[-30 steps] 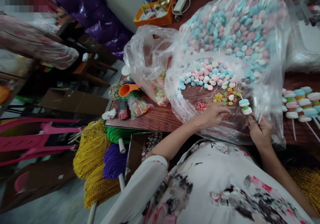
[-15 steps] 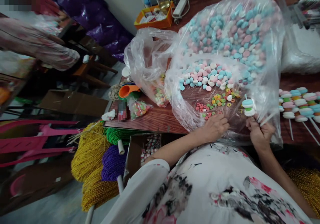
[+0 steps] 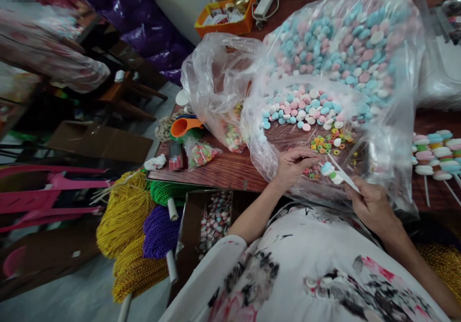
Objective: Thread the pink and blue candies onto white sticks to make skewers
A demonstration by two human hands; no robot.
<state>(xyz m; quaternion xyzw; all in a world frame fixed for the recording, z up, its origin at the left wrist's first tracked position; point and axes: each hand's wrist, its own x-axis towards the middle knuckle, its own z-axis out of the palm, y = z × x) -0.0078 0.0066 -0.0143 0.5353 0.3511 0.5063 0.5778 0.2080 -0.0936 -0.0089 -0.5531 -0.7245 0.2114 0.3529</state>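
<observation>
right hand [image 3: 370, 204] has swung inward since half a second ago; the candy-coloured stack [image 3: 332, 173] went with it, from near upright by the right flap of the big clear bag [image 3: 392, 120] to tilted toward the left, low in that bag's mouth. left hand [image 3: 293, 168] also shifted left and forward, now partly over the red rings [image 3: 310, 173].

right hand: closed around white sticks [image 3: 347, 178], stack (blue, white, green pieces) at its fingertips, sticks pointing up-left. left hand: fingers stretched toward the stack, just beside it, no visible contact; can't tell if anything is pinched.

big bag as reference: pastel discs [image 3: 302, 106] spill across its mouth, yellow/orange/green rings [image 3: 322, 143] on the near side of them. right of bag: row of stacked skewers [image 3: 435, 154], pieces up, sticks toward the wearer. left of bag, touching: smaller clear bag [image 3: 196, 72]. further left: knotted packet of rings [image 3: 201, 155], orange scoop [image 3: 183, 127]. beyond bag, far left: orange tray [image 3: 241, 28], power strip [image 3: 264, 4] beside it. well left of bag, below table level: yellow cord bundles [image 3: 124, 214].
</observation>
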